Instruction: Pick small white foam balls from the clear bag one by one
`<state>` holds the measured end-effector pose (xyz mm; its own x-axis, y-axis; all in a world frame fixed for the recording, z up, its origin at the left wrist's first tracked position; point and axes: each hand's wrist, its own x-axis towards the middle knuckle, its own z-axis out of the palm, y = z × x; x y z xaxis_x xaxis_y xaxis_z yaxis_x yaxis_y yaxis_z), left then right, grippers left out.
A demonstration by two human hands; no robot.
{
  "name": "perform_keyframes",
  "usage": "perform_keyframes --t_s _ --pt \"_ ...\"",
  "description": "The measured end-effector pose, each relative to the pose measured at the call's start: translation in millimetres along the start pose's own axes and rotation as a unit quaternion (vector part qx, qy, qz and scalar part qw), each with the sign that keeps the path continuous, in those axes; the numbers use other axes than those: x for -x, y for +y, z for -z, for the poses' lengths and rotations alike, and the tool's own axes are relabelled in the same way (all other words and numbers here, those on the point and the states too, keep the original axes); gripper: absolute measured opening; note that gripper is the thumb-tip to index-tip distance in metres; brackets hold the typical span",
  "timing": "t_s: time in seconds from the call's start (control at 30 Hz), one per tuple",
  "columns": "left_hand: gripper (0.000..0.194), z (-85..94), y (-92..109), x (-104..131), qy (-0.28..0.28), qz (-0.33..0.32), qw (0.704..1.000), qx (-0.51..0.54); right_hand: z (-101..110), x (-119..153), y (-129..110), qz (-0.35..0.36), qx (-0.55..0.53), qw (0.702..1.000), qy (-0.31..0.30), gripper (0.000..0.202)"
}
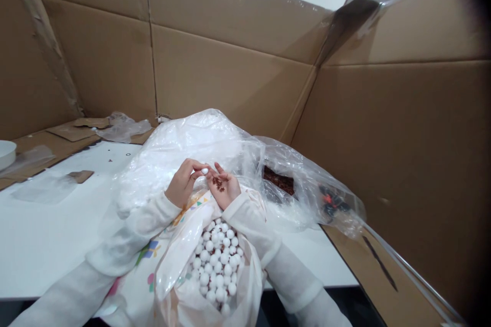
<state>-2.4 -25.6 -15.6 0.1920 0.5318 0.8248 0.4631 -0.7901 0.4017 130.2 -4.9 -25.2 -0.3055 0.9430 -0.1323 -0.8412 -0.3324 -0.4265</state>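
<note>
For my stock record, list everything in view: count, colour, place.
Open bag: one, whitish, front
Balls: dozens, white, inside it
Single ball: one, white, fingertips
Bits: several, red-brown, palm
Large bag: one, clear, white contents, behind
Red-brown material: one mass, right, under plastic
Bundle: one, black-red, farther right
Tabletop: one, white, beneath
Container: one, white, left edge
Plastic scraps: several, clear, left
Cardboard walls: several, brown, around
Left hand: one, bare, pinching ball
Right hand: one, bare, palm up

Head view: you have bright, diffuse light; glare on the plastic (pixel 203 133); soft shadows on the cardboard (pixel 230 71); right edge dark, blurred.
</note>
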Motion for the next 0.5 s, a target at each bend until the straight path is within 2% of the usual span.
perform_keyframes --t_s 0.17,0.4,0.47,0.5 --pt "0.022 -0.2 1 0 0.013 0.012 1.000 0.015 -3 2 0 -0.001 0.021 1.000 -0.008 0.040" --pt "0.027 2.0 6 -2 0.035 0.024 0.998 0.043 -4 3 2 0.012 0.033 0.999 -0.008 0.031" --pt "0.030 4.1 15 -3 0.008 0.018 0.998 0.062 -5 3 2 0.014 0.040 0.999 -0.003 0.029" --pt "0.032 5.0 20 -3 -0.023 0.001 0.997 0.072 -5 3 2 0.011 0.045 0.999 0.000 0.028"
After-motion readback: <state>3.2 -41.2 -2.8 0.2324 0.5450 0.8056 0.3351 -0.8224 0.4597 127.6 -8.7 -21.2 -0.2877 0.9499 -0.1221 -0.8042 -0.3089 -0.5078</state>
